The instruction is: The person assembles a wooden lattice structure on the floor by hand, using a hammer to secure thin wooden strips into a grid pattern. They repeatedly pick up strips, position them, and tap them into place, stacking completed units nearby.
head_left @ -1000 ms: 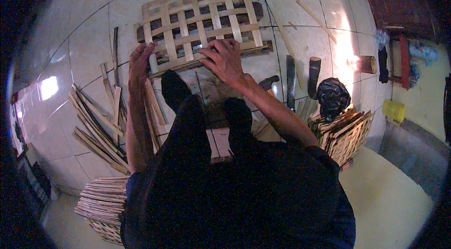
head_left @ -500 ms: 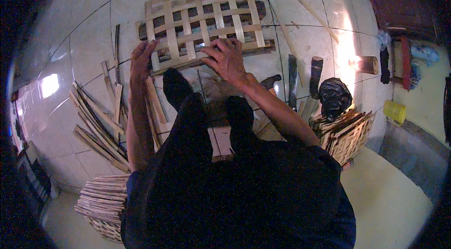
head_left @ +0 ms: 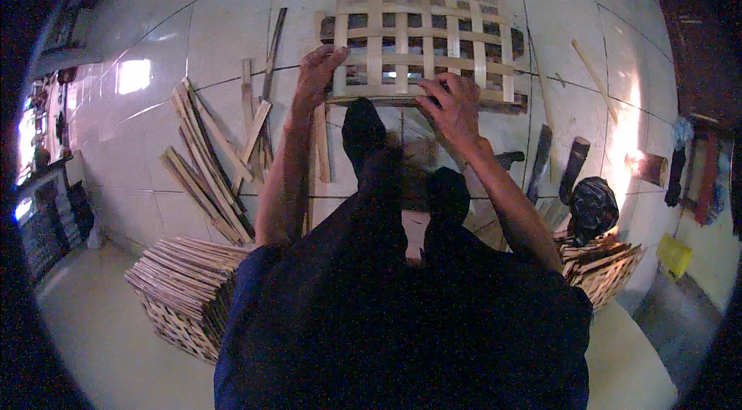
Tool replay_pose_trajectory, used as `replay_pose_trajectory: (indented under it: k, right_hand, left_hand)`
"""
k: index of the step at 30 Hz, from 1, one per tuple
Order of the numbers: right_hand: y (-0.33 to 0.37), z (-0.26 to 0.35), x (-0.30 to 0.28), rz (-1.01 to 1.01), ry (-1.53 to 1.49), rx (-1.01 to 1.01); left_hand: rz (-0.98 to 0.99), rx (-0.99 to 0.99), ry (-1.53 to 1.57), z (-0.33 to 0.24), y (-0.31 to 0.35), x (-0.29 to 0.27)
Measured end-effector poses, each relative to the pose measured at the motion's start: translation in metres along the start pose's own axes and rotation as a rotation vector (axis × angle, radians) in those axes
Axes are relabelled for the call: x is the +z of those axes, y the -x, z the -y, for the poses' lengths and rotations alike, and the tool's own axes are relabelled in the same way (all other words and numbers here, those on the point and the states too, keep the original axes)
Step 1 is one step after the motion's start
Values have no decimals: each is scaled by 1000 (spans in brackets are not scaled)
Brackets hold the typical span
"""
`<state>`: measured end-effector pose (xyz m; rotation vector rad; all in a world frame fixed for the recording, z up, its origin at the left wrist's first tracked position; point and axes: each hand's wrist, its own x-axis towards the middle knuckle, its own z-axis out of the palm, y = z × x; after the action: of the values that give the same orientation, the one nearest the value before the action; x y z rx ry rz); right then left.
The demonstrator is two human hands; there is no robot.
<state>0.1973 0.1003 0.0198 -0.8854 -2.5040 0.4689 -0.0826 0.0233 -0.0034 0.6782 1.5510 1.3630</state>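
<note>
A flat panel woven from pale, bamboo-like strips (head_left: 402, 59) in an open lattice lies ahead of my feet, on top of dark wooden pieces (head_left: 516, 41) that show at its sides. My left hand (head_left: 315, 76) is at the panel's near left edge, fingers closed on the border strip. At the near edge, right of the middle, my right hand (head_left: 456, 108) has its fingers bent, with thumb and forefinger pinching the edge strip. The fingertips of both hands are partly hidden. My dark-covered left foot (head_left: 362, 132) sits close below the panel's near edge.
Loose strips (head_left: 209, 155) lie on the tiled floor to the left. Stacks of woven panels stand at left (head_left: 182, 286) and right (head_left: 607, 275). On the right are a long dark blade (head_left: 539, 163), a dark sheath-like piece (head_left: 573, 166), a black plastic bag (head_left: 593, 207) and a wooden block (head_left: 648, 169).
The view has swung, so panel, hands and floor items all appear farther right. Both hands stay at the same parts of the panel, with little visible change in grip.
</note>
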Motion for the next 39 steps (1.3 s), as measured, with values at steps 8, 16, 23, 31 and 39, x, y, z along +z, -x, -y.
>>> replay_pose_trajectory:
  k: [8,16,23,31,39]
  right_hand:
    - [0,-3,0,21,48,-60]
    - [5,-12,9,-21,44,-45]
    - [6,-13,14,-41,35,-16]
    - [6,-7,8,-32,45,-15]
    - [7,-8,6,-38,44,-36]
  left_hand:
    - [-38,-120,-45,2,-4,-3]
    - [51,-80,87,1,-5,-1]
    - [22,-92,55,1,-3,3]
    - [10,-91,13,-5,-2,0]
    - [60,18,-55,12,-10,-5]
